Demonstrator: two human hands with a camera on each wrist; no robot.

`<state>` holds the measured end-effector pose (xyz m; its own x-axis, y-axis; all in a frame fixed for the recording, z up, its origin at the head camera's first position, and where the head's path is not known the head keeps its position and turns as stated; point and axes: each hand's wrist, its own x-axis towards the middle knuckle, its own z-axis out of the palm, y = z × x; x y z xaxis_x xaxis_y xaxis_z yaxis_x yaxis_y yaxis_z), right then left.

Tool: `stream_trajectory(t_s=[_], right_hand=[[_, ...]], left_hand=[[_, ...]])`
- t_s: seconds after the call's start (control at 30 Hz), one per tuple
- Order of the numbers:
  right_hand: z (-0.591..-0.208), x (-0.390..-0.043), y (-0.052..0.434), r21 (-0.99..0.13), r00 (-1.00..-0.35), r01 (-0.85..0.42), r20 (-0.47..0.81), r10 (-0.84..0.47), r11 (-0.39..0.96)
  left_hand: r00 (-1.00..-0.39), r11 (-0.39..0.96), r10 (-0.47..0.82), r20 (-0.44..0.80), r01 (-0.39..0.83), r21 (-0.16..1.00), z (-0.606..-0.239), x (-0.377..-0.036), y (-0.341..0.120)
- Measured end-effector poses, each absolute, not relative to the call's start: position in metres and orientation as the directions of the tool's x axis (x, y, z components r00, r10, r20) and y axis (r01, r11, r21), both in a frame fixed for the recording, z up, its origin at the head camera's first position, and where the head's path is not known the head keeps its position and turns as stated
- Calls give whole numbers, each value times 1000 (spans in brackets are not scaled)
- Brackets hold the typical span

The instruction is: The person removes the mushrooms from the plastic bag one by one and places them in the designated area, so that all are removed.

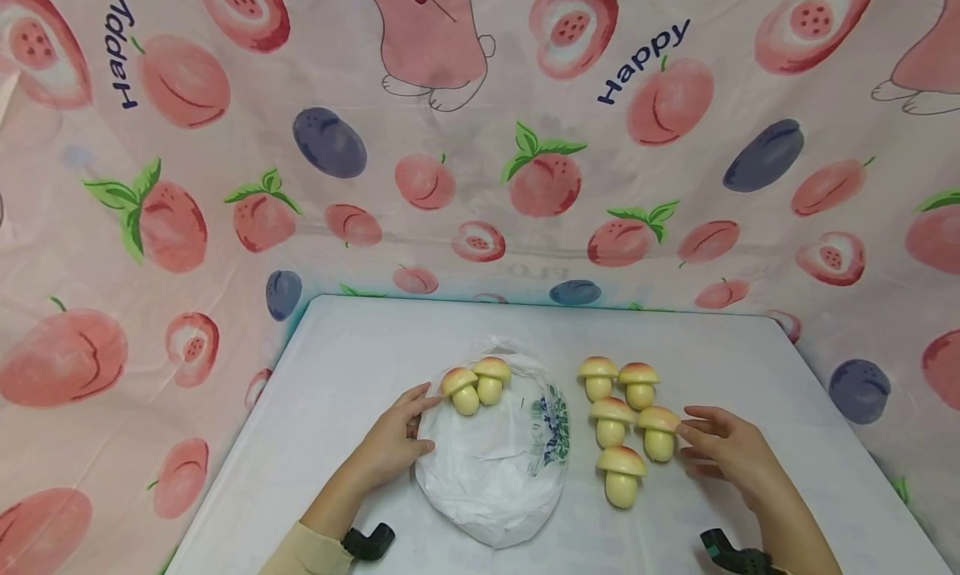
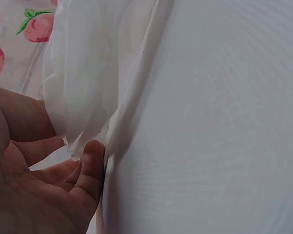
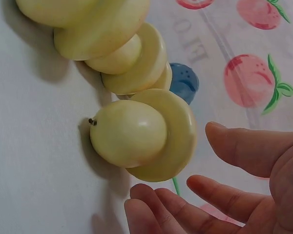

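Resting loosely spread: left hand (image 1: pixel 390 450) against plastic bag (image 1: pixel 495 475), right hand (image 1: pixel 723 450) (fingertips only) at mushroom (image 1: pixel 659 433).

Hands (image 1: pixel 390 450) beside bag (image 1: pixel 495 475), mushrooms (image 1: pixel 622 425)

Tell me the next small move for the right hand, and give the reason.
Probably curl the right hand around the nearest mushroom. Its fingers are open beside that cap, holding nothing. Two mushrooms already lie on the bag, which the left hand touches at its edge, and five remain on the table.
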<state>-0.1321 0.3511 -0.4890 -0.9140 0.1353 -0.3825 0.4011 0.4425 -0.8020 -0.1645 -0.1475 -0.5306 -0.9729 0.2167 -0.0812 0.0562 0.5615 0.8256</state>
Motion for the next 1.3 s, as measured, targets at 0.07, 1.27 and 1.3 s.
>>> stream_trajectory(t_s=[0.07,1.27,1.3], right_hand=[[-489,-132,352,-799,-912,405,-386,137,445],[-458,-134,339,-802,-942,329,-313,117,498],[-457,-135,337,-803,-943,327,-311,117,499]], left_hand=[[-973,563,216,-81,57,825,-530,-164,-147],[-972,558,215,-92,45,829,-530,-164,-148],[-972,558,216,-92,45,829,-530,-164,-148]])
